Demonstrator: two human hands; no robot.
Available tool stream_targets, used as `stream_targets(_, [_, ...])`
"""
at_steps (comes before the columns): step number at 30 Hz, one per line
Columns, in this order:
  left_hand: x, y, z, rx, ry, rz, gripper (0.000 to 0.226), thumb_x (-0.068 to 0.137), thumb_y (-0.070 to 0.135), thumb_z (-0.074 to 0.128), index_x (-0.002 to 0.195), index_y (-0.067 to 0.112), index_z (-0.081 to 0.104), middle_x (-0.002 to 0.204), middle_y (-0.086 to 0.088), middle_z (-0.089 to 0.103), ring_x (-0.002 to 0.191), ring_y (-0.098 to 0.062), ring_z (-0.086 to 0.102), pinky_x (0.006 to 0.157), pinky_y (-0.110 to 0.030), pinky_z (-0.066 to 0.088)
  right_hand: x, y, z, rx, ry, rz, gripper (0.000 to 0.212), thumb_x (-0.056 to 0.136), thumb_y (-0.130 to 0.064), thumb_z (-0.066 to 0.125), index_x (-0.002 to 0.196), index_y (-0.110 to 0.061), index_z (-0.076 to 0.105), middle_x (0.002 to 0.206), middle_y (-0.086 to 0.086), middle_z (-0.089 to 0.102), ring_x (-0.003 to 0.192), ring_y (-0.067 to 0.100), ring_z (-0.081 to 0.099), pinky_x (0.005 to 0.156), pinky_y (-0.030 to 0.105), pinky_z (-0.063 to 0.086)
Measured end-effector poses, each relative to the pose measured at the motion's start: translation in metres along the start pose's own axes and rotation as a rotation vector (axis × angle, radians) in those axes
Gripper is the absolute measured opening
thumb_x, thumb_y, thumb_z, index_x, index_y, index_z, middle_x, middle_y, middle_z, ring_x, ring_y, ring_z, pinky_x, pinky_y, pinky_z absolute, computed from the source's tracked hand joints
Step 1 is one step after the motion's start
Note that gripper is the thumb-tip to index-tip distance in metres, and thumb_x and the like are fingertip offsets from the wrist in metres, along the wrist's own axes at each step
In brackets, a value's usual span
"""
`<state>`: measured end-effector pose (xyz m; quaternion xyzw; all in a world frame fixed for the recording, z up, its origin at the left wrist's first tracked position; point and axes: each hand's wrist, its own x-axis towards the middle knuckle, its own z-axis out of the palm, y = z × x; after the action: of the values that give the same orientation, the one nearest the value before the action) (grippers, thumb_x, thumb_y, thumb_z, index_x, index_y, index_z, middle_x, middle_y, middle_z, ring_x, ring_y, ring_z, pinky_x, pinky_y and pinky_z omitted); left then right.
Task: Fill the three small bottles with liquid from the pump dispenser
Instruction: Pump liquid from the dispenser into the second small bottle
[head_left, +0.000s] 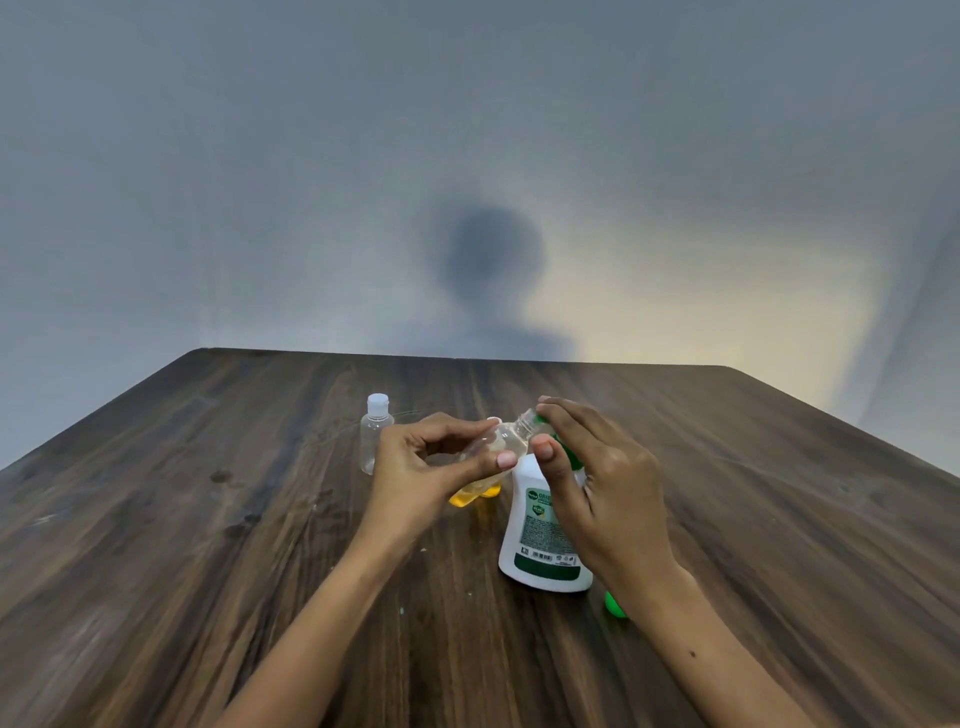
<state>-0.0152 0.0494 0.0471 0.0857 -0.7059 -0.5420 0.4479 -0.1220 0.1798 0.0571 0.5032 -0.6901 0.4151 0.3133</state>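
My left hand (431, 467) grips a small clear bottle (506, 441), uncapped and tilted so its neck points up and right. The neck touches the green pump head (541, 419) of the white pump dispenser (540, 540), which stands upright at the table's middle. My right hand (602, 478) holds the pump head, fingers on top and thumb beneath. A second small bottle (375, 441) stands empty and capped to the left. Behind my left hand is a third bottle holding yellow liquid (475, 496), mostly hidden, with its white cap (493, 420) showing above my fingers.
A dark wooden table (208, 545) stretches to a grey wall. A small green object (615, 605) lies on the table just right of the dispenser's base, partly under my right forearm.
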Motion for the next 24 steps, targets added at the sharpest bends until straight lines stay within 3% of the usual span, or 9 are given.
stream_targets(3, [-0.0004, -0.0008, 0.0005, 0.016, 0.000, 0.002, 0.039, 0.059, 0.033, 0.082, 0.094, 0.017, 0.077, 0.089, 0.006, 0.076, 0.088, -0.010, 0.070, 0.075, -0.022, 0.057, 0.0033, 0.0005, -0.0029, -0.001, 0.004, -0.025, 0.079, 0.095, -0.067, 0.019, 0.117, -0.008, 0.068, 0.120, 0.004, 0.066, 0.106, 0.007, 0.056, 0.086, 0.018, 0.038])
stream_targets(8, [0.0001, -0.0010, 0.0011, 0.012, 0.003, -0.004, 0.038, 0.058, 0.033, 0.081, 0.092, 0.019, 0.076, 0.088, 0.007, 0.075, 0.087, -0.008, 0.070, 0.074, -0.019, 0.056, -0.0025, -0.0013, 0.0027, 0.002, 0.025, 0.004, 0.078, 0.095, -0.065, 0.020, 0.113, -0.007, 0.069, 0.115, 0.004, 0.068, 0.102, 0.015, 0.063, 0.083, 0.017, 0.041])
stream_targets(17, [-0.0002, -0.0001, 0.0018, -0.011, 0.007, 0.001, 0.034, 0.057, 0.033, 0.081, 0.089, 0.023, 0.076, 0.087, 0.008, 0.075, 0.086, -0.007, 0.070, 0.070, -0.016, 0.054, -0.0032, 0.0010, 0.0044, 0.001, 0.046, -0.019, 0.076, 0.096, -0.064, 0.022, 0.113, -0.006, 0.069, 0.115, 0.006, 0.068, 0.103, 0.016, 0.063, 0.085, 0.021, 0.043])
stream_targets(20, [-0.0001, -0.0002, 0.0019, -0.017, 0.011, 0.000, 0.034, 0.058, 0.029, 0.081, 0.090, 0.020, 0.077, 0.088, 0.006, 0.076, 0.086, -0.007, 0.070, 0.070, -0.016, 0.054, -0.0011, 0.0022, 0.0018, 0.003, 0.034, -0.016, 0.077, 0.096, -0.065, 0.020, 0.114, -0.007, 0.069, 0.116, 0.005, 0.067, 0.104, 0.015, 0.063, 0.084, 0.017, 0.041])
stream_targets(24, [-0.0004, -0.0006, 0.0009, -0.015, 0.014, 0.002, 0.036, 0.057, 0.031, 0.081, 0.091, 0.019, 0.077, 0.087, 0.006, 0.075, 0.085, -0.008, 0.070, 0.070, -0.016, 0.054, 0.0022, 0.0007, -0.0011, 0.001, 0.040, -0.044, 0.078, 0.096, -0.065, 0.020, 0.115, -0.007, 0.068, 0.119, 0.006, 0.066, 0.107, 0.011, 0.058, 0.088, 0.024, 0.041])
